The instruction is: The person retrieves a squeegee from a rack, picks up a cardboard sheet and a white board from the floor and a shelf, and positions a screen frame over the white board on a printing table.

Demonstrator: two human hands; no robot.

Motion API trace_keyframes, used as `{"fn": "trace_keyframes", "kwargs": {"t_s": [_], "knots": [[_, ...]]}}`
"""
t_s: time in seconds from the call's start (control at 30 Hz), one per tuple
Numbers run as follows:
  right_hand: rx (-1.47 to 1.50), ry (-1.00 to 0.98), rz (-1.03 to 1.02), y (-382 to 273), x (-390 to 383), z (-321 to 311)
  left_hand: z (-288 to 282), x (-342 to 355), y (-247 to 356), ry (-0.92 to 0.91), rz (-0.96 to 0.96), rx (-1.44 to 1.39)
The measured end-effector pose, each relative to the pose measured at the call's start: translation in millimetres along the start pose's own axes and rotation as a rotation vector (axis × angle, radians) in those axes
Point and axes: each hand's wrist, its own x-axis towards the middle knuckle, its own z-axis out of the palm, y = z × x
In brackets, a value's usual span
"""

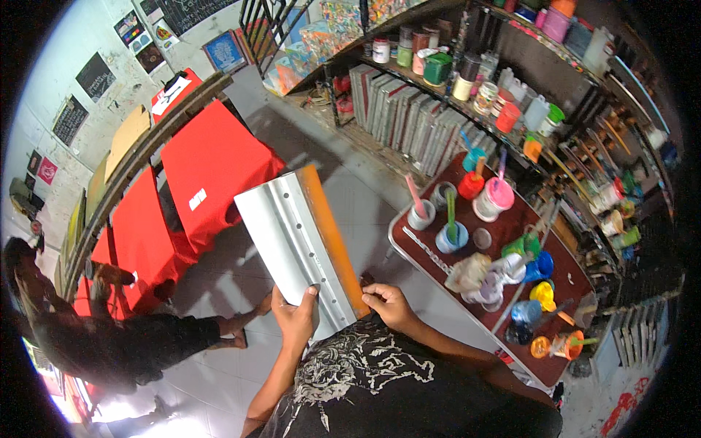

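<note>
A wide screen-printing squeegee (pixel 281 233), with a silver metal holder and an orange blade (pixel 328 237), is held up at a slant in front of my body. Along the holder runs a row of dark screw holes. My left hand (pixel 296 317) grips its near end, thumb lying on top of the metal and the other fingers hidden beneath. At the near end of the orange edge, my right hand (pixel 389 303) is closed, its thumb and forefinger pinching the blade. The far end of the squeegee is free.
On the right stands a dark red table (pixel 416 244) with paint pots and stirrers. Behind it, shelves (pixel 409 73) carry jars above a row of stacked frames (pixel 409 109). Red shirts (pixel 212 171) lie on a rack at left, where another person (pixel 95 336) stands.
</note>
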Motion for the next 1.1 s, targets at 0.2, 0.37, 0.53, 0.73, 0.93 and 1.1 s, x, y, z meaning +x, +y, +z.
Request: {"fn": "trace_keyframes", "kwargs": {"t_s": [0.2, 0.37, 0.53, 0.73, 0.93, 1.1], "knots": [[-0.060, -0.296, 0.040, -28.3, 130.5, -8.8, -4.6, 99.8, 9.3, 0.173, 0.067, 0.150], [-0.268, -0.551, -0.061, -43.7, 232.6, -10.9, -6.0, 160.8, 6.7, 0.310, 0.080, 0.108], [-0.341, -0.634, -0.237, -41.1, 322.7, -6.8, -11.7, 236.1, 5.6, 0.281, 0.093, 0.214], [-0.342, -0.620, -0.212, -50.1, 424.4, 3.2, -2.3, 345.2, 15.6, 0.211, 0.160, 0.143], [-0.034, -0.685, 0.043, -42.4, 515.9, 2.0, 30.4, 427.4, 37.1, 0.031, 0.172, 0.202], [0.094, -0.722, 0.185, 23.0, 601.1, -9.3, 42.8, 482.5, 13.0, -0.108, 0.245, 0.578]]}}
